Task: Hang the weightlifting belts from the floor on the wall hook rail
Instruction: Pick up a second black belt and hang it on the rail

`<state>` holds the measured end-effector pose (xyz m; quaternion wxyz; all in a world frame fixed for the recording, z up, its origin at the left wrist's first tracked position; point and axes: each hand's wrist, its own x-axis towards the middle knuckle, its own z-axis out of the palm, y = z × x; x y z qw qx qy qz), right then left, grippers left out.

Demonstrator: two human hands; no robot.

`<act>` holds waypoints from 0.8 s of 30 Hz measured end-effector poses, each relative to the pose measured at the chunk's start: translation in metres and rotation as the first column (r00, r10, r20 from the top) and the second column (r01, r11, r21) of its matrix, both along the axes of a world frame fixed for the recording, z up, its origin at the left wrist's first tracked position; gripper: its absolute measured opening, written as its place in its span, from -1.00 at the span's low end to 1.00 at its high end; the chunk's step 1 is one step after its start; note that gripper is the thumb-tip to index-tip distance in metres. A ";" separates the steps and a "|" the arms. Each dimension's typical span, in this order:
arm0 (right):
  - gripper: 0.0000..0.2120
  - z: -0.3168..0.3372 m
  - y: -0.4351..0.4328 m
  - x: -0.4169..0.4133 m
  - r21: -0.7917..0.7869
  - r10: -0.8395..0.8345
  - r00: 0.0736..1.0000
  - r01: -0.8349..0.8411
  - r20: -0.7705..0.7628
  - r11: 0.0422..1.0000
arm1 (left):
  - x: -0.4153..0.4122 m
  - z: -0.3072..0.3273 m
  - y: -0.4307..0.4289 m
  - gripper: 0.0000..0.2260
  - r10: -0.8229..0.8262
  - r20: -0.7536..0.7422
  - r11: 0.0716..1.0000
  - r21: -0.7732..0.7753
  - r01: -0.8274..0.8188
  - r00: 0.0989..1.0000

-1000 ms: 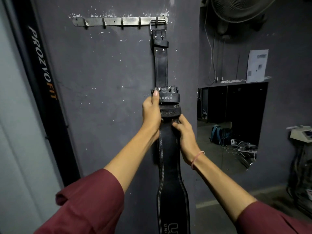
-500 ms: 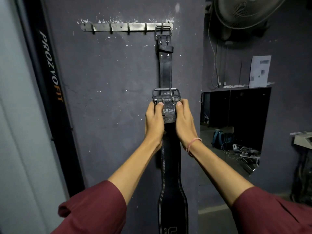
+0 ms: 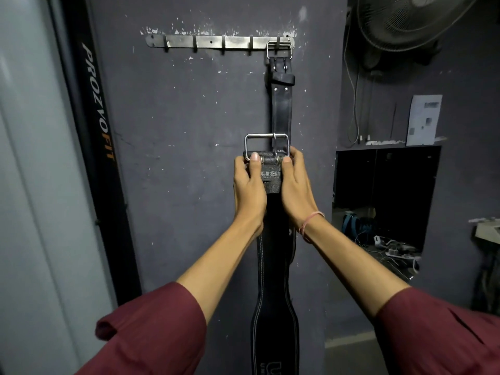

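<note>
Gripping belt top just under its buckle: left hand and right hand both clamped on it | belt raised against wall, below rail | second belt hangs from rail's right end hook
</note>
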<state>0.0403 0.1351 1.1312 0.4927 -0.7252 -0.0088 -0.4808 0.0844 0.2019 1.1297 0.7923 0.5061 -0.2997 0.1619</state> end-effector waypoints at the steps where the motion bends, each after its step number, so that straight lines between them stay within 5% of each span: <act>1: -0.75 0.001 0.003 0.004 -0.027 -0.014 1.000 0.014 0.017 1.000 | 0.004 0.002 0.004 -0.84 -0.007 -0.009 1.000 -0.007 0.006 1.000; 11: -0.76 0.021 0.020 0.053 -0.011 -0.255 0.965 0.256 0.055 0.967 | 0.047 0.026 0.016 -0.75 0.096 0.113 0.986 0.129 -0.110 0.989; 24: -0.74 0.104 -0.037 0.150 0.046 -0.196 0.943 0.190 0.269 0.981 | 0.129 0.112 -0.039 -0.67 0.400 0.223 0.910 0.018 -0.414 0.889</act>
